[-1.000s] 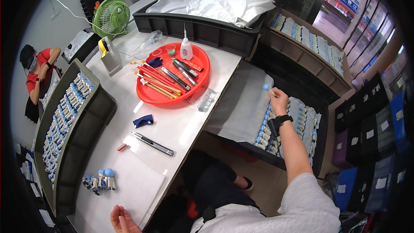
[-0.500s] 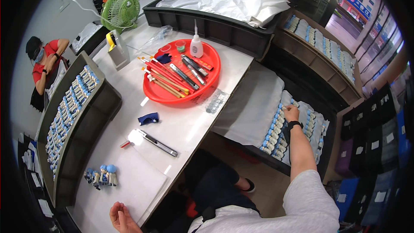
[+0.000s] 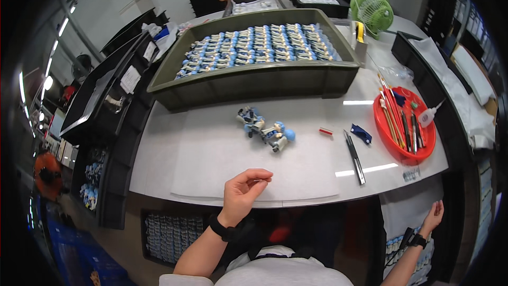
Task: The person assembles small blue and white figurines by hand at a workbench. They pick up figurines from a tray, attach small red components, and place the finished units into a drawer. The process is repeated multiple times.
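A small heap of blue and white plastic figurines (image 3: 266, 128) lay on the white surface (image 3: 211, 148), near its middle and just in front of the long grey-green plastic tray (image 3: 254, 82) filled with rows of similar figurines. The left hand (image 3: 242, 192) hovered above the front edge of the surface, a little nearer to the person than the heap and apart from it; its fingers (image 3: 259, 176) were curled with the thumb and forefinger pinched together (whether something tiny was between them, I cannot tell). The right hand (image 3: 434, 216) hung low beside the surface at the right, below its edge, with the fingers loosely spread and holding nothing, above a lower bin of figurines (image 3: 418, 254). To the right of the heap lay a small red piece (image 3: 326, 131), a dark blue cloth scrap (image 3: 362, 133) and a slim dark metal knife (image 3: 354, 157). Further right stood a round red plastic dish (image 3: 404, 127) with brushes and pens.
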`<action>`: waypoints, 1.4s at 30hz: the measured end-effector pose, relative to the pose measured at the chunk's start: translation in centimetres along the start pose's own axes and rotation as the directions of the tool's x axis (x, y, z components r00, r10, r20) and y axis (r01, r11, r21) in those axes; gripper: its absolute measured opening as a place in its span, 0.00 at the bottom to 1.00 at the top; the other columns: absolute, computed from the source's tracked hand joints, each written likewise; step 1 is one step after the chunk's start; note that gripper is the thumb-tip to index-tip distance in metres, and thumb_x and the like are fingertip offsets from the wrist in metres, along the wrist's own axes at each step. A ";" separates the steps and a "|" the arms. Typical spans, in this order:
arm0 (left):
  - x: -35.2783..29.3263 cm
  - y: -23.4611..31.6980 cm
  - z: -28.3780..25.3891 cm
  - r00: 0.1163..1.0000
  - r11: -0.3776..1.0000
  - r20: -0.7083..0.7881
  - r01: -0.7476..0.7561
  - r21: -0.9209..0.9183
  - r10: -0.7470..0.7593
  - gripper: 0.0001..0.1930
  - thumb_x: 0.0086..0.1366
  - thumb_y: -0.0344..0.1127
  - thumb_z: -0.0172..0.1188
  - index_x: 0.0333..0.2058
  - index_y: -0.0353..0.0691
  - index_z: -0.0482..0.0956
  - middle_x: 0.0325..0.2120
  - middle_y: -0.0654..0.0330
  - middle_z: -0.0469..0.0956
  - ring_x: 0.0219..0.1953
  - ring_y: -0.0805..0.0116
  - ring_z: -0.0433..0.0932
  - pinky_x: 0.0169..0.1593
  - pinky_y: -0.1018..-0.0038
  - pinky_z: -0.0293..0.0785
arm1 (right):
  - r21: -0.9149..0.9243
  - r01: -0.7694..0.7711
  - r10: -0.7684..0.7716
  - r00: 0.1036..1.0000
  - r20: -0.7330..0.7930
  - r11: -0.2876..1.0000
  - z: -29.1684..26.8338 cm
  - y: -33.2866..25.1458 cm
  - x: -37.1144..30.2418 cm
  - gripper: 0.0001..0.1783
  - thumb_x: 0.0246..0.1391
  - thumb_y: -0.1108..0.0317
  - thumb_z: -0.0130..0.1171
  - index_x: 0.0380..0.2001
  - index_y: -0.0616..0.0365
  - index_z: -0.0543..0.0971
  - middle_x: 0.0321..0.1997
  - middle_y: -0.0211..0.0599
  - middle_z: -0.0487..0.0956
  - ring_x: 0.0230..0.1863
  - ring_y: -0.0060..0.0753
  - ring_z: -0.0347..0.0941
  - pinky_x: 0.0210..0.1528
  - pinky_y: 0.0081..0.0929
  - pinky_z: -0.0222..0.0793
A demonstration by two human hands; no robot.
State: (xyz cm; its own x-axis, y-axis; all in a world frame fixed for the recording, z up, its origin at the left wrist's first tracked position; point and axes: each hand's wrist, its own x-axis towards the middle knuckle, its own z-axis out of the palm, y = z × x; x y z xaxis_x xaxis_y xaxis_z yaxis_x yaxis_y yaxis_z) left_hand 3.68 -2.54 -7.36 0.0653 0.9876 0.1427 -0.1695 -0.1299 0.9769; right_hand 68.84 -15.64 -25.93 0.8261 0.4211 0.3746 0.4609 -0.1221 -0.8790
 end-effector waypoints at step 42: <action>1.0 2.9 0.0 0.971 0.889 0.175 -0.223 0.400 0.165 0.25 0.51 0.23 0.64 0.50 0.33 0.71 0.46 0.53 0.74 0.47 0.66 0.74 0.48 0.73 0.73 | 0.446 -0.616 -0.373 0.253 0.892 0.649 24.7 -39.4 -27.8 0.29 0.54 0.79 0.55 0.60 0.63 0.60 0.44 0.38 0.74 0.45 0.24 0.72 0.47 0.21 0.69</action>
State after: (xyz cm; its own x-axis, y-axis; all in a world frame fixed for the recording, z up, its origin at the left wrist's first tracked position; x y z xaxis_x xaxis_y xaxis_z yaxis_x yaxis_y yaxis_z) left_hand 3.28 -1.93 -4.39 0.2077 0.9217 0.3277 0.2285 -0.3714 0.8999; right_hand 19.73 -0.30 -9.03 -0.2522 0.9544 0.1599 -0.3545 0.0626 -0.9329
